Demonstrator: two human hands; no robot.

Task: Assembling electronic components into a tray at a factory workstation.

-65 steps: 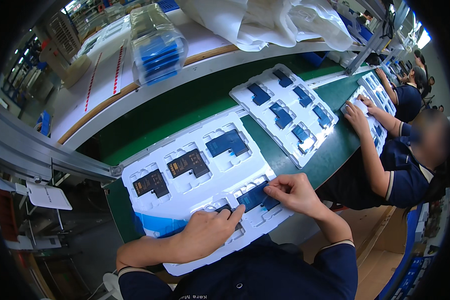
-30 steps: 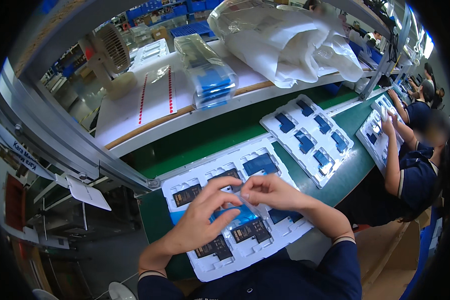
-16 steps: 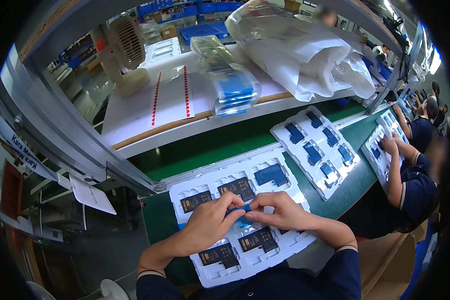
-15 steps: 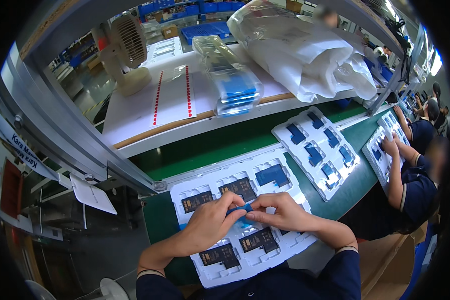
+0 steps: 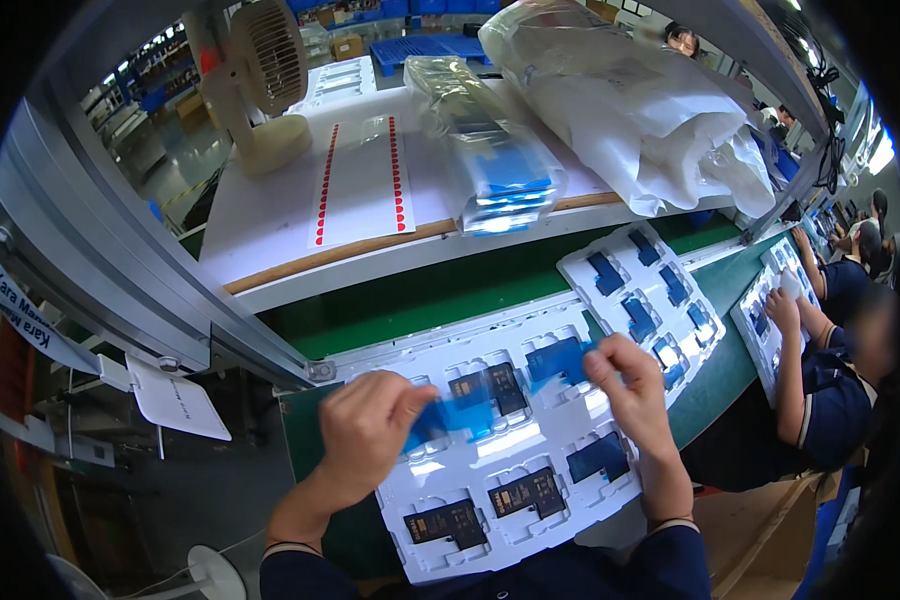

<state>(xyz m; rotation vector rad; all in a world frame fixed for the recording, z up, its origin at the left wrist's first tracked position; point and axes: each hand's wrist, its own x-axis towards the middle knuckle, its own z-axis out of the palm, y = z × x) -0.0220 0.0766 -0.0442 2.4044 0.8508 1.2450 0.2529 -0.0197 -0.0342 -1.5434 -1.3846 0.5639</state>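
Observation:
My left hand (image 5: 362,432) is closed in a pinch on a piece of translucent blue film (image 5: 470,412), which stretches rightward over the tray and is blurred by motion. To the right, my right hand (image 5: 632,388) is raised with thumb and fingertips pressed together, a blurred bit of blue film at their tips. Below both hands lies a white moulded tray (image 5: 530,432). In its pockets sit flat black notched batteries, among them a near-left one (image 5: 446,525), a near-middle one (image 5: 527,494) and a far-middle one (image 5: 505,388). A bluish battery (image 5: 598,458) lies near my right wrist.
A second white tray (image 5: 618,290) with several dark blue pieces touches the first at the back right. Above stands a shelf with a fan (image 5: 270,90), a red-marked sheet (image 5: 362,190), a wrapped stack (image 5: 500,170) and plastic bags (image 5: 640,120). Co-workers sit along the right.
My hands, together over the tray on a blue strip, have come apart, left hand to the left and right hand up and to the right. The blue film now appears spread out.

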